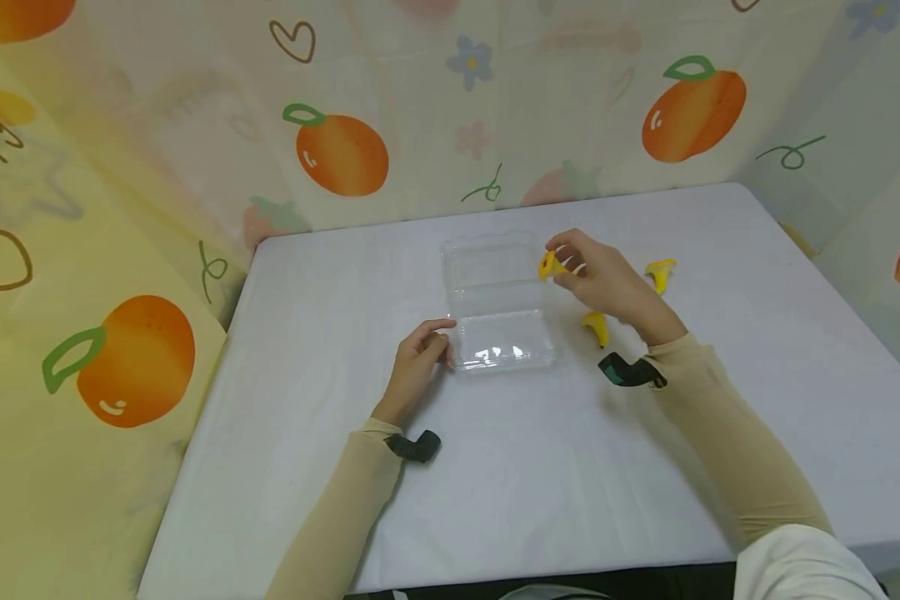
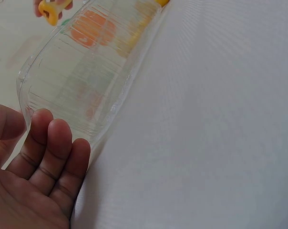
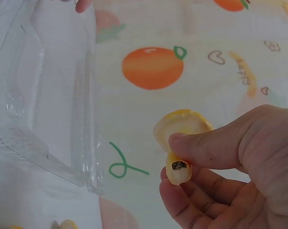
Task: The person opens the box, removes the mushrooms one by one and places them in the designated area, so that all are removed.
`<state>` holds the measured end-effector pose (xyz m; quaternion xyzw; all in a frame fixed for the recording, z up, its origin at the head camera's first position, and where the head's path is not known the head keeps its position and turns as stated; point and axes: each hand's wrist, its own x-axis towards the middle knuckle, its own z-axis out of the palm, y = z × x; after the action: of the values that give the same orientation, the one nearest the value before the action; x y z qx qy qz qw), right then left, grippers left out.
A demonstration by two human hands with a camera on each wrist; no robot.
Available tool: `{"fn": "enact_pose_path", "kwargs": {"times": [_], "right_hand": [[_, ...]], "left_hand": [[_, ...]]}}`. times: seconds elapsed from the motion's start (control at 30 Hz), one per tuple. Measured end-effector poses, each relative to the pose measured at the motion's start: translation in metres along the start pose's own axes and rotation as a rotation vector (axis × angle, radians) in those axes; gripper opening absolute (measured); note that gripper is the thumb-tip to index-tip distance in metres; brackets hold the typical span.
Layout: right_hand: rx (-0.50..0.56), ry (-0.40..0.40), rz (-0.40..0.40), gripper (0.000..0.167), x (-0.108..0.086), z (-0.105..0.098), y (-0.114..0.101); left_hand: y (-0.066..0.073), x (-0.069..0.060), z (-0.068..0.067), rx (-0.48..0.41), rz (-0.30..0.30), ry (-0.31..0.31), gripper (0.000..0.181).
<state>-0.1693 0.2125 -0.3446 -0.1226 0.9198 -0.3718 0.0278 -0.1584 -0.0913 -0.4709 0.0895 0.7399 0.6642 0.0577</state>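
A lidded box of clear plastic (image 1: 498, 337) lies opened flat on the table, its lid (image 1: 487, 260) folded back away from me. At the box's left side, my left hand (image 1: 417, 358) holds the rim; the left wrist view shows several fingers (image 2: 58, 138) against the wall. My right hand (image 1: 603, 279) pinches a small yellow piece (image 1: 549, 265) between thumb and fingers, beside the lid's right edge. In the right wrist view this piece (image 3: 179, 168) has a wide flared part and a narrow stem with a dark tip.
Two more yellow pieces lie right of the box: one with a curved, dark tip (image 1: 596, 327) beneath the right wrist, another (image 1: 660, 273) beyond it. The white-covered table (image 1: 300, 400) meets fruit-print cloth (image 1: 420, 142) at its back.
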Motion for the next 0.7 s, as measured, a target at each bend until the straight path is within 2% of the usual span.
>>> {"fn": "enact_pose_path", "kwargs": {"times": [0.27, 0.7], "right_hand": [[-0.011, -0.011, 0.024, 0.043, -0.001, -0.006, 0.000], [-0.026, 0.051, -0.008, 0.043, -0.008, -0.013, 0.004]], "left_hand": [[-0.001, 0.000, 0.000, 0.010, 0.015, 0.020, 0.030], [0.001, -0.001, 0.000, 0.007, -0.008, 0.015, 0.031]]}}
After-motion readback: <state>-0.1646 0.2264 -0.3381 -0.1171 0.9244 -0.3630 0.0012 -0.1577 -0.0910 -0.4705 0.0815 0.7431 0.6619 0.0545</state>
